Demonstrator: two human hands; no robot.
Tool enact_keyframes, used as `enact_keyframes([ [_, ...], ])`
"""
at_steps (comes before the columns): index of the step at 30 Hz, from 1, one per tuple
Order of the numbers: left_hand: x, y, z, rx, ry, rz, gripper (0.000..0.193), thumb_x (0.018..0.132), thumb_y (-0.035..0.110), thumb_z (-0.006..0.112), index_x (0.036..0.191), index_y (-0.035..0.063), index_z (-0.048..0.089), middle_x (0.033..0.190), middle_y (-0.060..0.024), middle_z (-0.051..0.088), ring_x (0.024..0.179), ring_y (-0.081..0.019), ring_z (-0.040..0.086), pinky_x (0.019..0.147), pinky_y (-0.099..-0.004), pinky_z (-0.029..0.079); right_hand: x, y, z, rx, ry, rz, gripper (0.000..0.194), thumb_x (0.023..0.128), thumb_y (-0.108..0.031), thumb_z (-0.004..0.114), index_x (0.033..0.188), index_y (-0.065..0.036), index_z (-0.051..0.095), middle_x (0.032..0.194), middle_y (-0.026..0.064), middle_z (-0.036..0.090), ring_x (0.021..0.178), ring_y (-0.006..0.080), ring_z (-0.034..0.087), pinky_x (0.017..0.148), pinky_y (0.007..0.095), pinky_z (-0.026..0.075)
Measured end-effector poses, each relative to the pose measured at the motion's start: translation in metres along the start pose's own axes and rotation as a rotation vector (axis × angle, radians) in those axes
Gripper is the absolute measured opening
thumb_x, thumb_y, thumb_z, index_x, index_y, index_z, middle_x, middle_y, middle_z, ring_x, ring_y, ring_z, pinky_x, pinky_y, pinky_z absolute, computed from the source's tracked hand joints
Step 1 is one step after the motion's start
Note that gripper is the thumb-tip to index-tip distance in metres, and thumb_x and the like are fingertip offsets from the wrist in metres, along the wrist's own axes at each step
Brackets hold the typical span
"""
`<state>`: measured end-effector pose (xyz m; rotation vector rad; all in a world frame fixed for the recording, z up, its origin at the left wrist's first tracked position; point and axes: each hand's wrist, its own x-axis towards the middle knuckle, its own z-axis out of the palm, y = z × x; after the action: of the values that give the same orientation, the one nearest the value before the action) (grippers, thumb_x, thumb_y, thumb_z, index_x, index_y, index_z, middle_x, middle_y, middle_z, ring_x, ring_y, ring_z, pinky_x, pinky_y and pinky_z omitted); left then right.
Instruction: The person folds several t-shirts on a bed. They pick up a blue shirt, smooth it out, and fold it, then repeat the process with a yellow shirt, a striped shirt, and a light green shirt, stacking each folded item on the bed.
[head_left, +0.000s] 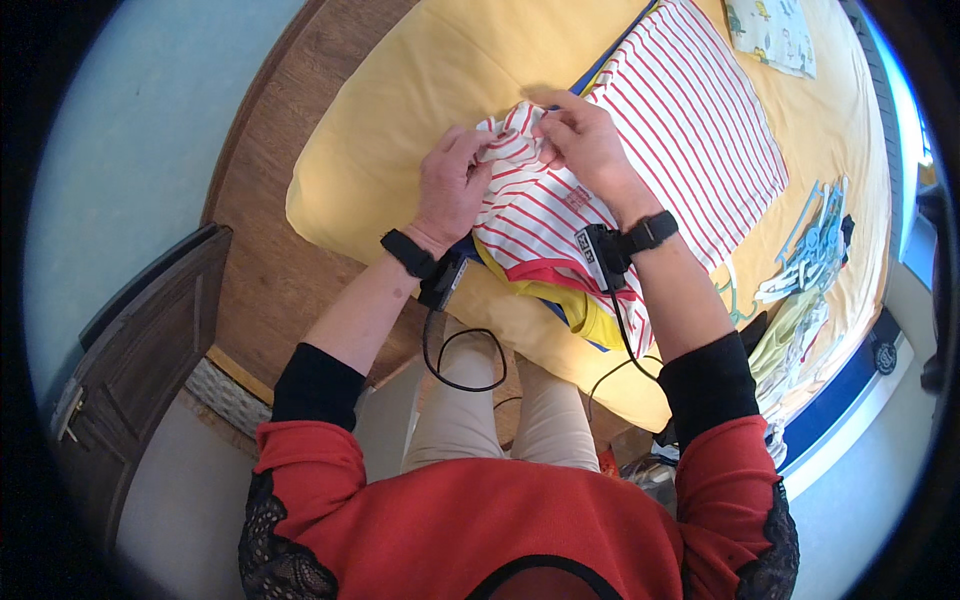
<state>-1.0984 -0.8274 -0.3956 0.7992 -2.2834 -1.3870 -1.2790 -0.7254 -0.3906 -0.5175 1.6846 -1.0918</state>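
Observation:
A white shirt with red stripes (694, 120) and a red neckband lies spread on the bed, its neck end towards me. My left hand (453, 180) pinches the bunched cloth of its sleeve. Close beside it, my right hand (589, 146) has bent fingers on the same gathered part, thumb and forefinger together; the fingertips are slightly blurred. Under the shirt a yellow garment (592, 311) shows at the neck, and a blue garment (611, 46) shows along the far edge. Both wrists carry black straps with small cabled devices.
The bed has a yellow sheet (420, 97). To the right lie blue and white clothes hangers (814, 240) and a pale green garment (780, 341). A folded printed cloth (772, 34) is at the far right. A dark wooden door (142, 375) stands at left. Cables hang near my knees.

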Motion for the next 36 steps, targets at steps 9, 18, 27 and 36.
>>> enact_keyframes([
  [9,0.021,-0.028,-0.011,0.090,-0.403,-0.101,0.038,0.083,0.014,0.065,0.120,0.0083,0.065,0.095,-0.0168,0.068,0.084,-0.0361,0.065,0.076,-0.0434,0.052,0.044,-0.008,0.009,-1.033,-0.198,-0.485,0.022,0.087,-0.010,0.057,0.107,-0.012,0.068,0.105,0.0156,0.062,0.100,0.0350,0.065,0.085,0.0433,0.053],
  [18,0.043,-0.018,-0.031,0.214,-0.536,-0.073,0.040,0.083,0.022,0.069,0.122,0.0125,0.066,0.106,-0.0120,0.066,0.094,-0.0307,0.067,0.082,-0.0404,0.054,0.053,-0.018,0.006,-1.155,-0.238,-0.632,0.017,0.086,-0.009,0.058,0.101,-0.008,0.065,0.108,0.0147,0.060,0.100,0.0346,0.066,0.086,0.0439,0.055],
  [27,0.048,-0.021,-0.061,0.292,-0.456,-0.038,0.027,0.081,0.022,0.075,0.104,0.0088,0.071,0.097,-0.0086,0.061,0.086,-0.0251,0.065,0.078,-0.0344,0.053,0.068,-0.025,-0.008,-1.067,-0.376,-0.593,0.015,0.078,-0.005,0.060,0.093,-0.007,0.063,0.099,0.0147,0.064,0.098,0.0369,0.064,0.082,0.0454,0.052],
  [36,0.041,-0.039,-0.051,-0.110,-0.421,-0.297,0.024,0.086,0.011,0.074,0.106,-0.0003,0.068,0.094,-0.0074,0.069,0.084,-0.0149,0.065,0.080,-0.0299,0.053,0.079,-0.029,-0.017,-1.043,-0.340,-0.572,0.013,0.076,-0.006,0.062,0.089,-0.006,0.065,0.091,0.0160,0.066,0.094,0.0357,0.064,0.078,0.0441,0.051],
])
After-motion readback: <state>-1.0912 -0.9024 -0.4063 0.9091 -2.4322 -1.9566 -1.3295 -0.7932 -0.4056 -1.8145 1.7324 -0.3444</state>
